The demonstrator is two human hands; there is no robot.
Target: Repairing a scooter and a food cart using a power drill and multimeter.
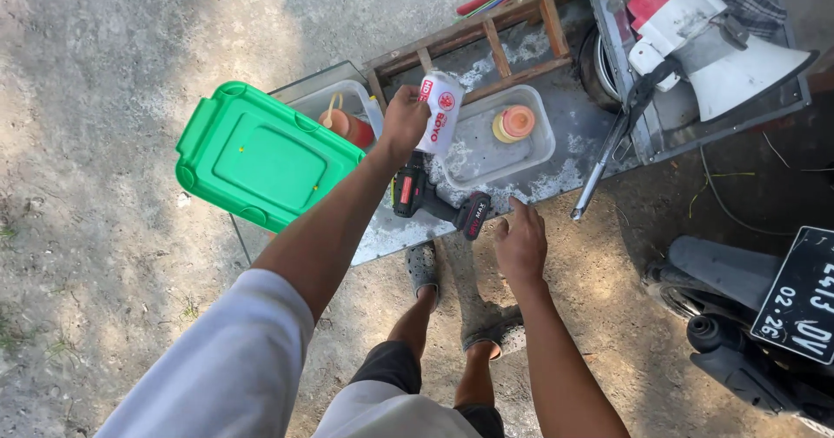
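Outdoor setting, rough grey sunlit concrete ground [104, 73] with dappled shade, bare brown dirt patch [660, 255] at right, weathered paint-stained low metal table [556, 173], dark scooter rear [738, 316] at lower right corner

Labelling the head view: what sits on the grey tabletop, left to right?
Green lid → tub with the red bottle → left hand holding a white and red packet → clear tub with orange lids → metal bar → white and red megaphone.

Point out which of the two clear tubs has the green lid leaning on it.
The left tub, holding the red bottle. The green lid covers its left side. The right tub, with the orange discs, is fully open, below the can in the left hand.
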